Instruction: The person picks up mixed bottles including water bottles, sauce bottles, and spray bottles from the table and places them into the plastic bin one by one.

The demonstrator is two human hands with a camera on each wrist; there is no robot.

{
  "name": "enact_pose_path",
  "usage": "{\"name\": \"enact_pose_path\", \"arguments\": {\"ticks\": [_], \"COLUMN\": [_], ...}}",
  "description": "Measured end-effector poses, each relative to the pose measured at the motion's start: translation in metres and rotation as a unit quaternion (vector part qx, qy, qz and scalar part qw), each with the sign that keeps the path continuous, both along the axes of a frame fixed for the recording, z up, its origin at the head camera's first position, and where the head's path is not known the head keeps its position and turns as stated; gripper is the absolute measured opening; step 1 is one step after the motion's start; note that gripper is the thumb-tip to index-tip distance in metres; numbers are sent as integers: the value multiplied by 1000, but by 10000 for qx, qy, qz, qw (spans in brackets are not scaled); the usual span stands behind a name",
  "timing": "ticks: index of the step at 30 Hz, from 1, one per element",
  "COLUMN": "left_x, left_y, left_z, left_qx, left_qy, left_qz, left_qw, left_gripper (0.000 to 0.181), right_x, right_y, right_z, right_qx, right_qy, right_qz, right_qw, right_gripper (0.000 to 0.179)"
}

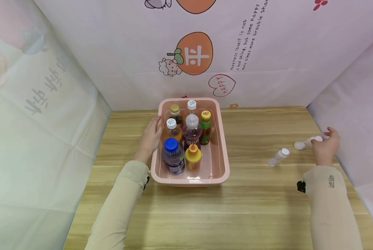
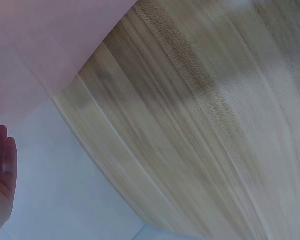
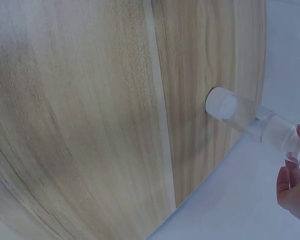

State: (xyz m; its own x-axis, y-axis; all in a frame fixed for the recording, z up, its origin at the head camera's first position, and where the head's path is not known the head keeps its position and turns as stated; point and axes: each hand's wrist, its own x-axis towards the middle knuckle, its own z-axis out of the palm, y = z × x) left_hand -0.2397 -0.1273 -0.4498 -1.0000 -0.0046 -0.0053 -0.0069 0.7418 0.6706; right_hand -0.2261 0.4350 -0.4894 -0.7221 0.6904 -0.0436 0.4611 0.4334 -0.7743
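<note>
My left hand (image 1: 150, 138) rests against the left rim of a pink plastic basin (image 1: 224, 163); its fingers look straight in the left wrist view. Inside the basin stand several bottles: a blue-capped bottle (image 1: 173, 159), a yellow squeeze bottle (image 1: 193, 160), a yellow-capped green-labelled bottle (image 1: 205, 128) and others with white, clear or gold caps. Far to the right, my right hand (image 1: 326, 147) pinches a small clear bottle (image 1: 318, 138) between thumb and fingers. In the right wrist view, a white-capped clear end (image 3: 219, 103) extends from that hand toward the table.
Another small clear bottle with a white cap (image 1: 279, 157) is on the wooden table (image 1: 252, 208), between the basin and my right hand. Printed white cloth (image 1: 136, 55) closes off the back and both sides.
</note>
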Motion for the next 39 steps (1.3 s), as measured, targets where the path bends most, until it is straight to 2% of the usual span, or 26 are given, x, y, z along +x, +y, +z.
{"name": "enact_pose_path", "arguments": {"ticks": [6,10,16,22,31,34,37,39], "left_x": [2,2,2,2,1,1,0,0], "left_y": [1,0,0,0,1,1,1,1], "left_z": [0,0,-1,-1,-1,-1,-1,-1], "left_qx": [57,76,105,116,41,40,53,41], "left_qy": [-3,47,40,8,16,19,31,46], "left_qz": [-15,-11,5,15,17,19,16,3], "left_qw": [10000,10000,9999,9999,10000,10000,10000,10000], "left_gripper": [51,50,50,50,51,51,50,50], "right_x": [-1,-4,-8,-11,-13,-14,-15,-15], "right_y": [-3,-4,-9,-23,-52,-65,-79,-88], "right_z": [4,12,32,55,93,104,115,121], "right_qx": [-174,-511,-1228,-1431,-1963,-2157,-2294,-2255], "right_qy": [22,134,715,1389,2445,2800,3030,3128], "right_qz": [-118,-196,-240,-55,314,476,670,811], "right_qw": [9998,9984,9896,9799,9491,9342,9226,9191], "right_gripper": [76,77,77,75,74,74,73,71]}}
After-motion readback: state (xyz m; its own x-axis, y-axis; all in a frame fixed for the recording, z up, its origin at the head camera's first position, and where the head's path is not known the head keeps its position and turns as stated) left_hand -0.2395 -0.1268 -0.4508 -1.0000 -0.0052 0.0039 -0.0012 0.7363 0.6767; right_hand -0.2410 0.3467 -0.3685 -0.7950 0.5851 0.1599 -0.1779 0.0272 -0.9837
